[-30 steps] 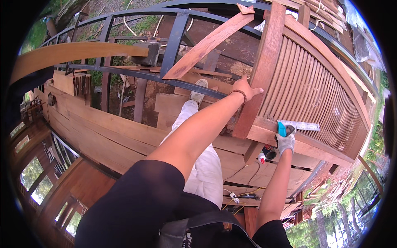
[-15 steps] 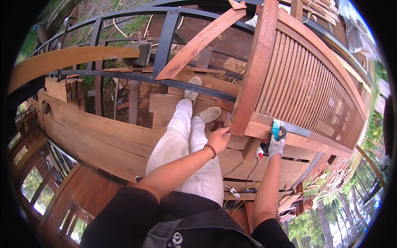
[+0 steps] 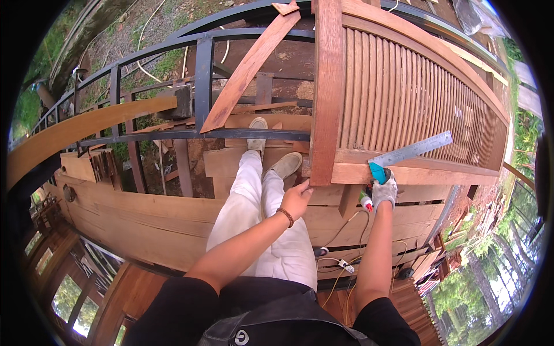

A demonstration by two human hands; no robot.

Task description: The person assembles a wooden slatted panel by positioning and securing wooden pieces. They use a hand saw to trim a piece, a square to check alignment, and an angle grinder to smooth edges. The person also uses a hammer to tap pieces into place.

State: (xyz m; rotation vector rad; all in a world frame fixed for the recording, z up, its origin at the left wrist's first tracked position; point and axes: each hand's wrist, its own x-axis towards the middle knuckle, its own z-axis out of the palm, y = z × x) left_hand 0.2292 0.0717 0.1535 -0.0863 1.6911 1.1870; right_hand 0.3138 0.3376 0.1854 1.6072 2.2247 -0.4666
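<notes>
A louvred wooden panel [image 3: 398, 92] with close-set slats lies in front of me to the right, framed by a thick reddish post [image 3: 327, 95] and a bottom rail [image 3: 415, 173]. In my gloved right hand [image 3: 385, 190] is a try square [image 3: 412, 150]. Its teal handle sits at the rail, while the metal blade slants up across the lower slats. My bare left hand [image 3: 296, 200], with a beaded bracelet at the wrist, is closed beside the post's near corner. What its fingers hold, if anything, is hidden.
A bottle with a red tip [image 3: 366, 200] stands beneath the rail by my right hand. Cords and a white plug [image 3: 346, 266] lie nearby. Dark metal railing [image 3: 203, 81] runs ahead, a loose board [image 3: 251, 72] leaning on it. Wooden planks [image 3: 144, 216] lie around my feet.
The square's blade has swung up from along the rail to a slant over the slats, handle still in my right hand. My left hand stays by the post corner. The whole view has shifted slightly.
</notes>
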